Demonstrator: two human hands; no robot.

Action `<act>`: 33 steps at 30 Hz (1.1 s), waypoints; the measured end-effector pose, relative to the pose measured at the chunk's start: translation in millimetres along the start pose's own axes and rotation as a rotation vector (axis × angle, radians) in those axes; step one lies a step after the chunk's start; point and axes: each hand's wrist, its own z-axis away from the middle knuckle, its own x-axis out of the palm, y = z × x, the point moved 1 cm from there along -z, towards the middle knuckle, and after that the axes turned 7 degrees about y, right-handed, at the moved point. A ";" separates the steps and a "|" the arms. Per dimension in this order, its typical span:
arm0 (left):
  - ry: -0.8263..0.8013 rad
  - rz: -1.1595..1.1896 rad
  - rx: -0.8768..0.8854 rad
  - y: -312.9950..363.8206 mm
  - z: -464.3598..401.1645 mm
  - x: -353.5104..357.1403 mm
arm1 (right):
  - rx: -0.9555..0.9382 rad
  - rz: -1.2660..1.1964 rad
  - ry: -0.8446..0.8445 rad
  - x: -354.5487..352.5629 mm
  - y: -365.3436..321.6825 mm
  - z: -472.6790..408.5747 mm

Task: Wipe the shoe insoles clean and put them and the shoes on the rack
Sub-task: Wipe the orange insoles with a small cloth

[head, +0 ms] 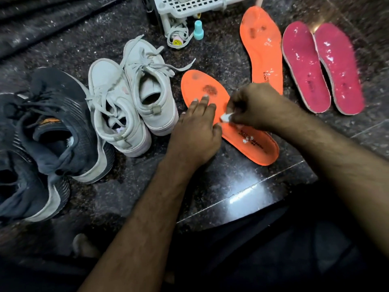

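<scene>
Left hand [195, 131] lies flat, fingers straight, pressing the near orange insole [252, 144] to the floor [221, 186]; right hand [252, 106] pinches a white wad [225, 117] against it (dark stains at the toe end). I log a second orange insole [263, 53], two pink insoles [322, 66] at right, white shoes [130, 98] and dark shoes [52, 133] at left, rack [189, 7] beyond.

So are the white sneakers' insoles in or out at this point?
Cannot tell. The white sneakers stand upright, openings dark; four insoles lie loose on the floor, but whose they are is unclear.
</scene>
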 end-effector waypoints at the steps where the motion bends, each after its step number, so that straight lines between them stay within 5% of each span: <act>1: -0.005 0.007 -0.004 0.0 0.4 0.4 | 0.040 0.019 0.110 -5.6 4.0 -2.7; 3: -0.022 -0.007 0.019 -2.2 0.5 0.1 | 0.065 -0.004 0.222 -13.9 6.0 -5.4; 7: 0.003 -0.037 0.039 -4.6 -1.2 1.6 | -0.026 -0.008 -0.068 4.5 -8.9 -0.5; 11: 0.017 -0.053 0.024 -3.5 -0.9 2.5 | 0.086 0.125 0.260 -11.8 4.4 -8.0; 15: 0.024 -0.071 0.017 -2.5 -1.9 2.7 | -0.061 0.010 -0.164 -6.5 -13.4 5.7; 20: 0.028 -0.073 0.007 -1.5 -1.5 3.3 | 0.048 0.112 0.174 -14.3 4.3 -5.2; 24: 0.040 -0.078 0.022 0.1 -1.6 0.6 | -0.075 0.025 -0.187 -9.8 -8.9 5.0; 28: 0.051 -0.133 0.029 0.0 -2.4 -0.9 | -0.007 0.087 0.070 -14.5 -2.1 -4.3; 33: 0.114 -0.161 0.011 9.7 -0.8 -6.8 | -0.045 0.088 -0.104 -1.2 -3.9 2.2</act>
